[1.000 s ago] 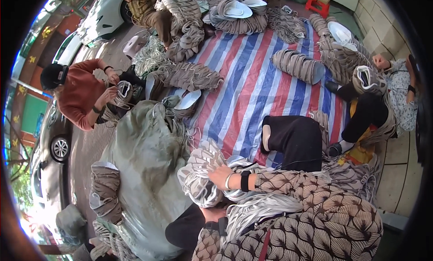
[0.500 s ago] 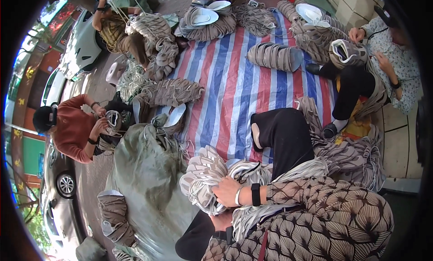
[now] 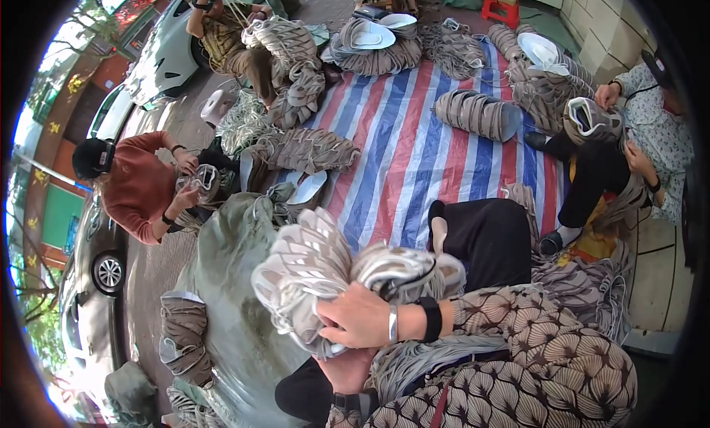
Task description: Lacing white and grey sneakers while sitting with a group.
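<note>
A thick bundle of beige-grey shoe uppers (image 3: 307, 254) with white edges and laces is raised over my lap. My right hand (image 3: 359, 317) grips its near side, fingers bent around the uppers. From below, my left hand (image 3: 346, 370) holds the same bundle; its fingers are mostly hidden behind it. Against the bundle's right side sits another cluster of uppers (image 3: 403, 269) with a dark opening. Loose white laces (image 3: 436, 358) lie across my lap under my right forearm.
A striped tarp (image 3: 392, 158) covers the ground ahead, with a rolled stack of uppers (image 3: 477, 116) on it. A green sack (image 3: 237, 280) lies at my left. Co-workers sit left (image 3: 140, 180), far left (image 3: 237, 51) and right (image 3: 651, 125), each handling uppers.
The bundle has come up and to the left in my hands, and my right hand has moved left with it. My view has shifted a little, so the surroundings sit further right.
</note>
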A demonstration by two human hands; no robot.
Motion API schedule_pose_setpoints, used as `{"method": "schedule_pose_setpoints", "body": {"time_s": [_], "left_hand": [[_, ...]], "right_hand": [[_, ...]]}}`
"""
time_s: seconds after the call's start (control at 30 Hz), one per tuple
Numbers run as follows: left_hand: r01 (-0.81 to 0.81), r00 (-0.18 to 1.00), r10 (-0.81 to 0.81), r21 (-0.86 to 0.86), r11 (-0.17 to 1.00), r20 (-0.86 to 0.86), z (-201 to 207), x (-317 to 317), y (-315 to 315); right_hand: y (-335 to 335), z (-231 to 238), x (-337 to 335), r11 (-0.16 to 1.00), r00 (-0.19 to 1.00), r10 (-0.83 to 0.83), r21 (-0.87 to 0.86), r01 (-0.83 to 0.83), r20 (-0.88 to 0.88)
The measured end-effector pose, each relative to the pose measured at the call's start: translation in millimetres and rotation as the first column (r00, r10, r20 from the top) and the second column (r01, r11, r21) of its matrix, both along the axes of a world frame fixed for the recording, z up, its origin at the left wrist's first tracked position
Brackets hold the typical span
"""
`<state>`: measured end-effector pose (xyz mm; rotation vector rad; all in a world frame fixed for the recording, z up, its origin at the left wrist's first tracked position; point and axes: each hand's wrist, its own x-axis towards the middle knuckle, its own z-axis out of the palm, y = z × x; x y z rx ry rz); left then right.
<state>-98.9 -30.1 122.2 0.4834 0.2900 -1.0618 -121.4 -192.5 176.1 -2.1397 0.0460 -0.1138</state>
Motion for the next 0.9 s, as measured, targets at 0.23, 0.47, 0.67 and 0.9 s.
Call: {"method": "schedule_pose_setpoints", "body": {"time_s": [0.23, 0.47, 0.67, 0.9], "left_hand": [[-0.18, 0.735, -0.028, 0.235, 0.955, 0.678, 0, 59, -98], [0.15, 0.827, -0.041, -0.15, 0.977, 0.561, -90, 174, -266], [0.462, 0.816, -0.553, 0.385, 0.799, 0.167, -130, 122, -269], [0.474, 0.717, -0.696, 0.759, 0.447, -0.038, -126, 86, -124]], "right_hand": [[-81, 74, 26, 0.911, 0.858, -0.067, -0.32, 0.261, 0.51], [-184, 76, 94, 0.633, 0.694, -0.011, -0.532, 0.562, 0.72], [-350, -142, 136, 0.485, 0.852, -0.338, -0.702, 0.521, 0.399], [-372, -364, 111, 0.651, 0.657, -0.646, -0.73, 0.207, -0.389]]}}
